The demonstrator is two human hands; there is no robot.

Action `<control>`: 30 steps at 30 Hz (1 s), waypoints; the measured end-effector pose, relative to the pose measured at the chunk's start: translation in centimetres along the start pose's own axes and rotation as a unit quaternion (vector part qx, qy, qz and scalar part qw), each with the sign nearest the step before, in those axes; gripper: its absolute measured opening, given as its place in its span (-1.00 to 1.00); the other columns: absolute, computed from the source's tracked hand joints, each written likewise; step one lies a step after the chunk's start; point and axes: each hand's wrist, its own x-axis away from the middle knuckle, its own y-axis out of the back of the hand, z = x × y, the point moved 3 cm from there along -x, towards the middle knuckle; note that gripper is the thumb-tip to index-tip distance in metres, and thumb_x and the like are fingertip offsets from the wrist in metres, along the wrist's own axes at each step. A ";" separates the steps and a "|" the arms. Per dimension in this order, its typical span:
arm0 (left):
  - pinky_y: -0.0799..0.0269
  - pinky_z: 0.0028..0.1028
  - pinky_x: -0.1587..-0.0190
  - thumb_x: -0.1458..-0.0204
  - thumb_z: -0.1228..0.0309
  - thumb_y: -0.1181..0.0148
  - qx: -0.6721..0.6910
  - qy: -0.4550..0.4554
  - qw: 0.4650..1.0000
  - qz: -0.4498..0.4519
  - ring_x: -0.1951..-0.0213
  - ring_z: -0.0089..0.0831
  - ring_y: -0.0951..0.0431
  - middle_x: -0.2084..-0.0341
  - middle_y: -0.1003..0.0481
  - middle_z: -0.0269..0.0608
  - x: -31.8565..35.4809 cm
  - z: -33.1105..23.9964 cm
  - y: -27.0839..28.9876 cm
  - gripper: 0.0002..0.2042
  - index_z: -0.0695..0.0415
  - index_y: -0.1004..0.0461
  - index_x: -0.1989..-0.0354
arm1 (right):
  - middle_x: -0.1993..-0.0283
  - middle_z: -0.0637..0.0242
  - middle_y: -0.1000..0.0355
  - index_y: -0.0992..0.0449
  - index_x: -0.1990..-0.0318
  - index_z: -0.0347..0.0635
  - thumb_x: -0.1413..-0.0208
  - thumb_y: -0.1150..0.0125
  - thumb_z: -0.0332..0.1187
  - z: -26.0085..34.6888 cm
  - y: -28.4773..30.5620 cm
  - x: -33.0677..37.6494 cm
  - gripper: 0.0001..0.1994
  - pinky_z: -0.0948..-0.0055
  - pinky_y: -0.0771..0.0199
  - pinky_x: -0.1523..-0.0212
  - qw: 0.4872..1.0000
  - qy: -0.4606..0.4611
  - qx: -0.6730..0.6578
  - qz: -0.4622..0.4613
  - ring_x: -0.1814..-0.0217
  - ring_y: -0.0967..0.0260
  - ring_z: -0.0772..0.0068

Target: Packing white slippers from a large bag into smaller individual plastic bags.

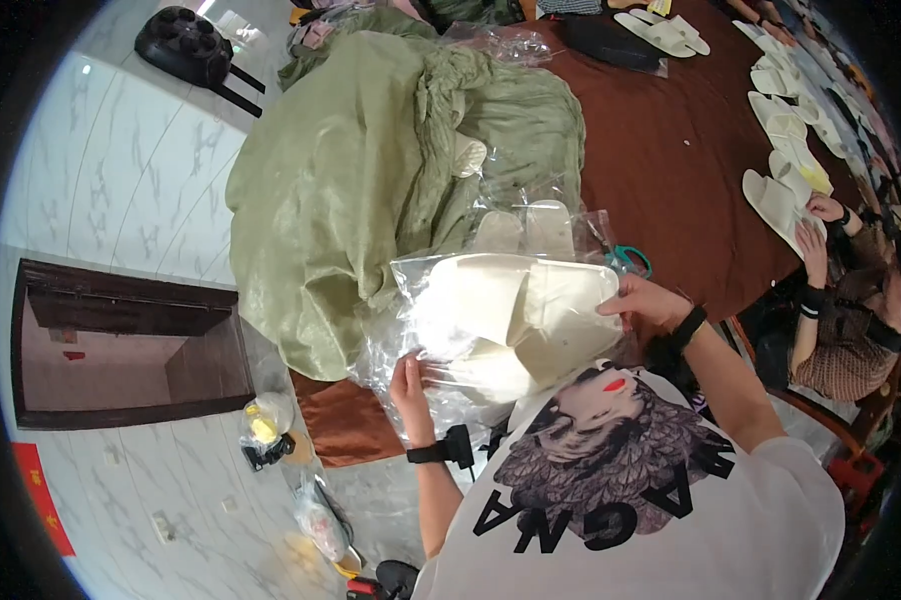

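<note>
In the head view, the bagged cream slippers point(516, 310) lay lengthwise between both hands at the brown table's point(671, 150) near edge, left hand point(409, 385) pinching the plastic's lower-left corner, right hand point(643, 300) clenched on its right end.

Looks like a small home-run packing workshop, not a factory. A big table with a brown cloth point(661, 150) fills the upper right, and rows of identical cream slippers point(786, 130) run along its edge at about 2 o'clock, where another person's hands point(819, 225) rest on a pair. A huge olive-green sack point(341, 180) of stock slumps at 11 o'clock, with loose clear plastic bags point(531, 215) piled beside it. The floor is glossy white marble-look tile point(121, 170), more house than plant.
</note>
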 end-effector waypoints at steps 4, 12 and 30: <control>-0.47 -0.44 0.14 -0.29 0.15 0.15 0.125 -0.004 0.992 0.035 0.11 -0.36 -0.51 0.15 -0.49 -0.04 -2.0 -4.9 0.0 -0.54 0.26 -0.23 -0.18 | 0.44 0.47 -0.47 -0.57 0.25 -0.23 0.00 -0.33 -0.20 0.9 0.1 -0.2 -0.72 0.66 -0.32 0.54 0.999 0.016 0.022 0.018 0.51 -0.34 0.70; -0.45 -0.44 0.17 -0.25 0.24 0.04 0.183 -0.050 0.982 0.016 0.22 -0.46 -0.54 0.28 -0.55 -0.23 -6.4 -8.3 -1.6 -0.74 0.19 -0.45 0.17 | 0.52 0.52 -0.43 -0.58 0.26 -0.25 -0.01 -0.32 -0.23 2.7 -1.5 -0.3 -0.74 0.66 -0.32 0.54 0.997 0.010 0.069 0.017 0.55 -0.31 0.72; -0.42 -0.49 0.38 -0.27 0.11 0.10 0.170 0.044 0.984 -0.039 0.40 -0.48 -0.51 0.44 -0.49 -0.21 1.8 -1.1 -1.0 -0.59 0.29 -0.43 0.19 | 0.52 0.52 -0.42 -0.57 0.26 -0.22 0.02 -0.33 -0.17 -0.1 1.5 0.3 -0.70 0.69 -0.27 0.60 0.999 0.017 -0.024 -0.027 0.61 -0.27 0.73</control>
